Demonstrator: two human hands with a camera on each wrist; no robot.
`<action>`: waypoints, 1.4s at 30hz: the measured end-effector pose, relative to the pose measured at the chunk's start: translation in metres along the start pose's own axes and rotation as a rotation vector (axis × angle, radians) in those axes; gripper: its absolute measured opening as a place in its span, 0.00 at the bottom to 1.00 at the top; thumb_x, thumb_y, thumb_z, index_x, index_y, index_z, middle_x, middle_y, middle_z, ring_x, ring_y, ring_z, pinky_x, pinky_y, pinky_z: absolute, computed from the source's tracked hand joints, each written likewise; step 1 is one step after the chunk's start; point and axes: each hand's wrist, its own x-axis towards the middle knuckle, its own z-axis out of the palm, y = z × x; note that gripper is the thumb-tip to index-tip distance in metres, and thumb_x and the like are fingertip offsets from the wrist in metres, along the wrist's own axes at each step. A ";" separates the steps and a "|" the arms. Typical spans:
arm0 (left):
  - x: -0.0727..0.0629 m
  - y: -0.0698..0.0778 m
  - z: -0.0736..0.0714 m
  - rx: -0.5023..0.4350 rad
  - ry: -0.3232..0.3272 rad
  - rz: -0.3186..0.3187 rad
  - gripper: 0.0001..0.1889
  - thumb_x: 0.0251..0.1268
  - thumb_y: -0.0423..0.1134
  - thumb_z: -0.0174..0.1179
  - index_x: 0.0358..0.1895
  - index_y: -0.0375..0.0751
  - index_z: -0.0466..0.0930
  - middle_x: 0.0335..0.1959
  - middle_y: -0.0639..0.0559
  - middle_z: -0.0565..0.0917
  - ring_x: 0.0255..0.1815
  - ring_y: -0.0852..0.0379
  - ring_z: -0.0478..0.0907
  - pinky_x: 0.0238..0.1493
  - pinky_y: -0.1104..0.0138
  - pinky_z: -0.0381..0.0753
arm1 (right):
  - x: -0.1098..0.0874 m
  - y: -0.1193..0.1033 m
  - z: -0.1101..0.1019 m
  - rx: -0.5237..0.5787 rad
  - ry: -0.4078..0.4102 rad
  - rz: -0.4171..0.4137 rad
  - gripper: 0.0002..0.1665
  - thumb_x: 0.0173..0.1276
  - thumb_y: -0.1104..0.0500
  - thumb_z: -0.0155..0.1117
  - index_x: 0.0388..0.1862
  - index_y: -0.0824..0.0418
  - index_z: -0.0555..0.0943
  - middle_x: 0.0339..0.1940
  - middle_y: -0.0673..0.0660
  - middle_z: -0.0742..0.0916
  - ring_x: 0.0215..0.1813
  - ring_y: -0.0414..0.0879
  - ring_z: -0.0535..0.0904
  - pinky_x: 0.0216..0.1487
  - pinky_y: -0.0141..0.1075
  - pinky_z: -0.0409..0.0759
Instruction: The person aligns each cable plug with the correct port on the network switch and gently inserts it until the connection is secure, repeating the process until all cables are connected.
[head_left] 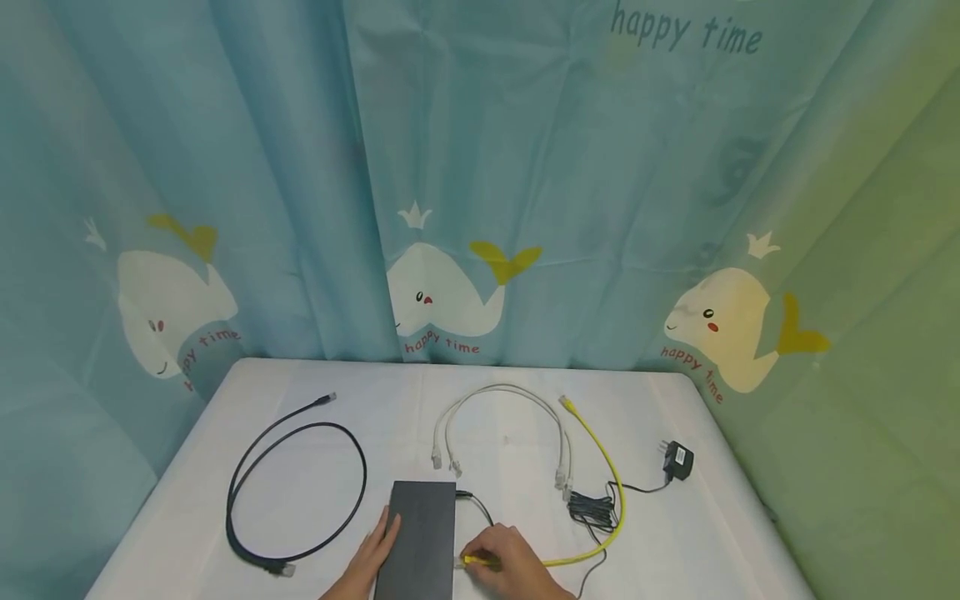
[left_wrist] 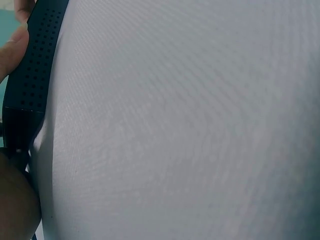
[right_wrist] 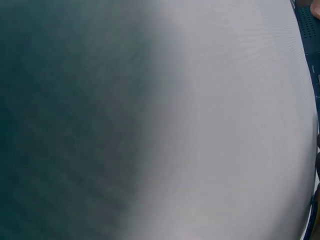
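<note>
A flat black network switch (head_left: 417,542) lies at the table's near edge, its perforated side (left_wrist: 42,55) showing in the left wrist view. My left hand (head_left: 367,557) holds its left edge, with straight fingers along the side and one digit over the top. At the opposite long side, my right hand (head_left: 512,567) pinches the plug end of a yellow Ethernet cable (head_left: 621,483). The clear plug tip meets the switch's side; whether it sits in a port I cannot tell. A black power lead (head_left: 480,505) is plugged into that same side, farther back.
A coiled black Ethernet cable (head_left: 365,475) lies on the left. Grey Ethernet cables (head_left: 498,387) arch behind the switch. On the right are a bundled black cord (head_left: 591,510) and its power adapter (head_left: 678,461). A whale-print curtain (head_left: 585,208) surrounds the white table (head_left: 405,417).
</note>
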 end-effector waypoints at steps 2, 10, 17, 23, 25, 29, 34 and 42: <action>0.000 0.000 0.000 -0.006 0.006 0.004 0.53 0.55 0.71 0.51 0.75 0.40 0.42 0.69 0.71 0.29 0.53 0.09 0.50 0.35 0.24 0.59 | 0.002 -0.001 0.000 -0.029 -0.001 -0.016 0.06 0.63 0.57 0.66 0.39 0.51 0.84 0.35 0.39 0.81 0.39 0.30 0.71 0.38 0.26 0.67; -0.001 0.003 -0.001 -0.045 0.002 -0.028 0.52 0.56 0.68 0.54 0.75 0.39 0.44 0.69 0.73 0.30 0.62 0.22 0.49 0.38 0.24 0.56 | 0.003 -0.001 0.005 -0.026 0.051 -0.051 0.04 0.63 0.55 0.66 0.36 0.52 0.84 0.34 0.38 0.81 0.39 0.31 0.72 0.38 0.26 0.71; 0.000 0.002 0.000 -0.054 -0.001 -0.024 0.52 0.55 0.67 0.56 0.75 0.40 0.44 0.69 0.74 0.30 0.54 0.10 0.49 0.36 0.23 0.57 | -0.001 0.002 0.006 0.006 0.092 -0.094 0.05 0.64 0.53 0.65 0.36 0.52 0.84 0.34 0.39 0.82 0.39 0.31 0.73 0.38 0.26 0.71; -0.001 0.000 0.002 -0.041 0.009 -0.023 0.52 0.55 0.68 0.54 0.75 0.42 0.44 0.69 0.73 0.31 0.55 0.13 0.52 0.36 0.25 0.59 | 0.000 0.001 0.004 0.011 0.067 -0.084 0.04 0.65 0.54 0.65 0.37 0.52 0.83 0.35 0.39 0.82 0.40 0.32 0.73 0.39 0.27 0.72; -0.001 -0.001 0.002 -0.038 0.013 -0.025 0.51 0.56 0.69 0.53 0.76 0.44 0.44 0.69 0.73 0.31 0.57 0.16 0.52 0.37 0.25 0.59 | 0.002 0.000 0.003 0.013 0.048 -0.073 0.04 0.65 0.54 0.64 0.37 0.52 0.83 0.34 0.39 0.81 0.40 0.31 0.73 0.40 0.28 0.72; 0.000 -0.001 0.002 -0.032 0.022 -0.021 0.51 0.56 0.69 0.52 0.76 0.45 0.43 0.70 0.73 0.31 0.62 0.24 0.52 0.37 0.26 0.60 | 0.004 -0.002 0.001 0.010 0.011 -0.026 0.04 0.66 0.54 0.63 0.37 0.51 0.82 0.34 0.38 0.80 0.39 0.31 0.72 0.39 0.29 0.71; 0.002 -0.003 0.005 -0.021 0.039 0.021 0.49 0.58 0.70 0.49 0.76 0.45 0.43 0.71 0.70 0.32 0.70 0.48 0.43 0.38 0.25 0.58 | 0.004 -0.003 -0.001 -0.047 0.015 0.010 0.02 0.62 0.56 0.66 0.34 0.51 0.82 0.32 0.36 0.78 0.37 0.30 0.70 0.37 0.26 0.69; 0.000 -0.009 0.010 0.098 0.107 0.043 0.42 0.61 0.72 0.38 0.75 0.64 0.38 0.70 0.75 0.31 0.66 0.77 0.33 0.39 0.32 0.65 | 0.002 -0.003 0.007 0.045 0.003 0.012 0.02 0.61 0.57 0.65 0.32 0.53 0.84 0.28 0.35 0.77 0.33 0.26 0.66 0.34 0.23 0.64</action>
